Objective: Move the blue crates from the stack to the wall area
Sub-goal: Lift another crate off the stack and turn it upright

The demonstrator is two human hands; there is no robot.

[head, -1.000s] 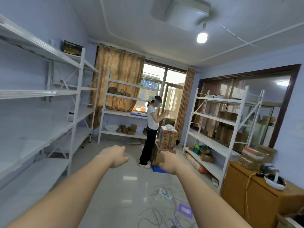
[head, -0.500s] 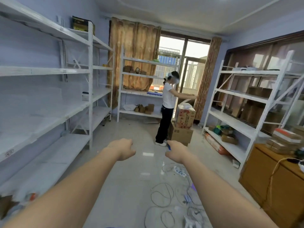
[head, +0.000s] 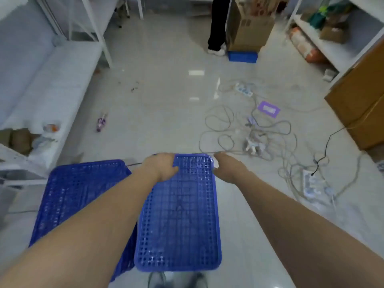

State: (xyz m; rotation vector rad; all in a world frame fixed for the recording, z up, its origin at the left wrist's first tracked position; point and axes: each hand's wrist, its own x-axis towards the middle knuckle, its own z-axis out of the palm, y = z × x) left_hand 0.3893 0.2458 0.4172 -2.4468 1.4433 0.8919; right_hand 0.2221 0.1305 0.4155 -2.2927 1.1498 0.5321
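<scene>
Two blue perforated crates lie on the floor in front of me. The nearer crate (head: 180,215) is in the middle, and a second blue crate (head: 83,194) lies beside it on the left, partly under my left forearm. My left hand (head: 161,166) rests over the far left corner of the middle crate, its fingers curled on the rim. My right hand (head: 226,165) is at that crate's far right corner with fingers bent downward; whether it grips the rim is unclear. A third, smaller blue crate (head: 242,56) sits far off under cardboard boxes.
Tangled cables (head: 255,134) and power strips (head: 313,183) cover the floor to the right. White shelving (head: 47,84) runs along the left, a wooden cabinet (head: 361,104) stands at the right. Another person's legs (head: 217,23) stand beside a cardboard box (head: 247,28) at the far end.
My view has dropped from the room to the floor. Both hands, held out empty before, have come down onto the far end of the middle blue crate.
</scene>
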